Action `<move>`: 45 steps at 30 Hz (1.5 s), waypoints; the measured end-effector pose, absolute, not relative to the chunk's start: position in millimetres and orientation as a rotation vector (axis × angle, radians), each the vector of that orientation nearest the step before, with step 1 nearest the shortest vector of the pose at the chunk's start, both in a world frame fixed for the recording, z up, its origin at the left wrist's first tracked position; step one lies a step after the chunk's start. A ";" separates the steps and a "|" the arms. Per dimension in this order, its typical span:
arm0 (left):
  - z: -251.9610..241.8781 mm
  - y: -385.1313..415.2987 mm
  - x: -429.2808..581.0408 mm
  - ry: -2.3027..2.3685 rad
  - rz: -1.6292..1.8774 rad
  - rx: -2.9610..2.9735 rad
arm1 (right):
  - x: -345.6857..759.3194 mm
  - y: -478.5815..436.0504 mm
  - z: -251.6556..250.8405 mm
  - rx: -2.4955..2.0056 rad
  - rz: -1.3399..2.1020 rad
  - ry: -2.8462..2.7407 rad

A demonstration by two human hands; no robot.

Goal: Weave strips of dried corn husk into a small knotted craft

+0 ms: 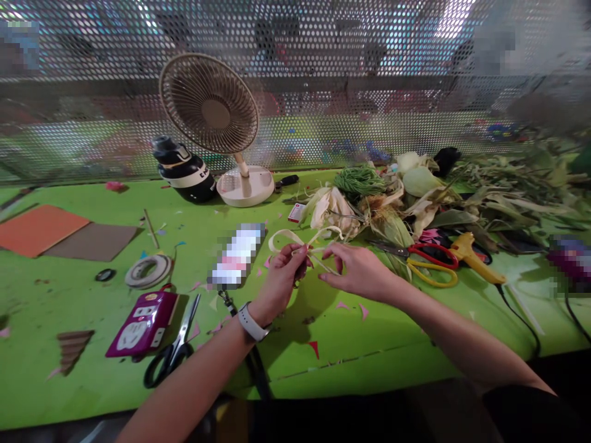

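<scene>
My left hand (290, 261) is closed in a pinch on the middle of a pale, husk-like strip (282, 234), looped like a bow. One loop stands up to the left of the fingers and another to the right. Just to the right, my right hand (348, 267) has its thumb and forefinger curved and apart around a loose end of the strip. Whether its fingertips touch that end is hard to make out. A phone (237, 255) lies left of my left hand. Beyond my hands are dried corn husks (335, 209) and a green bundle of strands (360, 180).
Red-and-yellow-handled scissors (431, 264) and a yellow glue gun (478, 258) lie to the right. Black scissors (173, 351), a purple power strip (145, 323) and a tape roll (148, 271) lie left. A fan (244, 184) and bottle (189, 175) stand behind, before a perforated screen (300, 92).
</scene>
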State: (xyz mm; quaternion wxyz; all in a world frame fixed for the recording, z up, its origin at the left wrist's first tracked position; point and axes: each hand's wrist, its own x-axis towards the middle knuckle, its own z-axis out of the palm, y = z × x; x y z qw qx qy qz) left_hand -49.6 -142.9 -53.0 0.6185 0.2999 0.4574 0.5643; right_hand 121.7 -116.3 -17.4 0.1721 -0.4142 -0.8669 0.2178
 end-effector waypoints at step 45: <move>-54.8 -155.5 -38.9 0.980 1.171 0.718 | 114.4 -117.2 -49.8 -0.943 0.118 -1.982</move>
